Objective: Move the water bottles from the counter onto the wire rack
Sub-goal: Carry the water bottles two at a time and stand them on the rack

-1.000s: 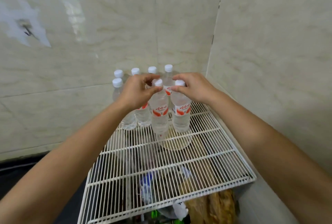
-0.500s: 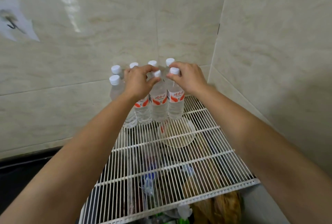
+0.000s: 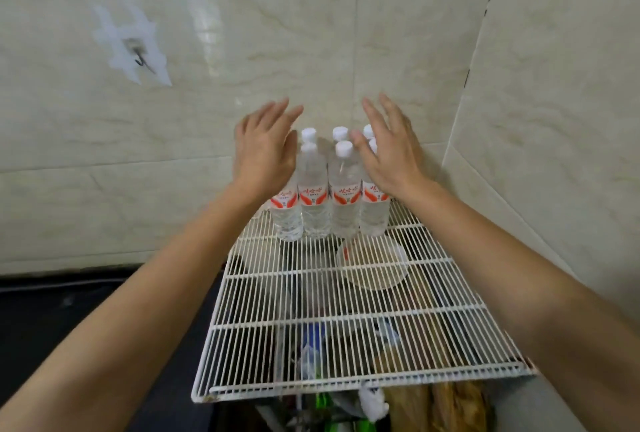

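Legible text: none. Each of the four front water bottles (image 3: 313,220) on the wire rack (image 3: 363,385) carries a white wrap label (image 3: 345,193) with red swooshes along its lower edge and one line of red script across the middle. The script is too blurred to read. A small dark mark sits below it; its content cannot be told.

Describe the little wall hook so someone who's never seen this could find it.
Look at the tiled wall behind the wire rack, up and left of the left hand. A ragged white patch marks the beige tile; the small dark hook sits in its middle, the only fixture there.
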`<control>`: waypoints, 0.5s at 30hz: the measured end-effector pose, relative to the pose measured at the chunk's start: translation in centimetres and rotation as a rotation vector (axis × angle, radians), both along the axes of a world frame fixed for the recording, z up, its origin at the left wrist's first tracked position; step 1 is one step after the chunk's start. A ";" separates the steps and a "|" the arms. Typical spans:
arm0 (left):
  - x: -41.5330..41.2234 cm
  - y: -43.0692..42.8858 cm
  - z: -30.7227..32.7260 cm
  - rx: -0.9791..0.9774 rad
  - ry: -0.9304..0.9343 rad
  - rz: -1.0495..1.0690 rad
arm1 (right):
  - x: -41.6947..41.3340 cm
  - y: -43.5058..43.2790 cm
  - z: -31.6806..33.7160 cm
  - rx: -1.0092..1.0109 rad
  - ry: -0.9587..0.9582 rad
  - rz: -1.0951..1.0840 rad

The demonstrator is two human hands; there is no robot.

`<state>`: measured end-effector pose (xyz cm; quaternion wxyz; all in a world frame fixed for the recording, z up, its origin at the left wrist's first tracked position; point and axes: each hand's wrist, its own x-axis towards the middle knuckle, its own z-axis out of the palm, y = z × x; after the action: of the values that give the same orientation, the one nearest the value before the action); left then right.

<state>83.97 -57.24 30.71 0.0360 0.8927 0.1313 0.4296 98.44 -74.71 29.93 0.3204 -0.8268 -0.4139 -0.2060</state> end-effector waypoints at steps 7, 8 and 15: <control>-13.8 -0.5 -7.1 0.016 0.160 0.334 | -6.8 3.1 -5.8 0.038 -0.200 0.171; -15.9 -0.7 -8.2 0.018 0.206 0.380 | -8.0 3.9 -7.0 0.030 -0.182 0.210; -30.9 -1.3 -12.0 -0.002 0.251 0.787 | -20.1 11.3 -12.3 -0.054 -0.054 0.561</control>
<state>53.07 -58.56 18.72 -0.1466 0.8198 0.4664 0.2982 78.31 -63.39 17.58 0.3317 -0.6823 -0.6403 -0.1204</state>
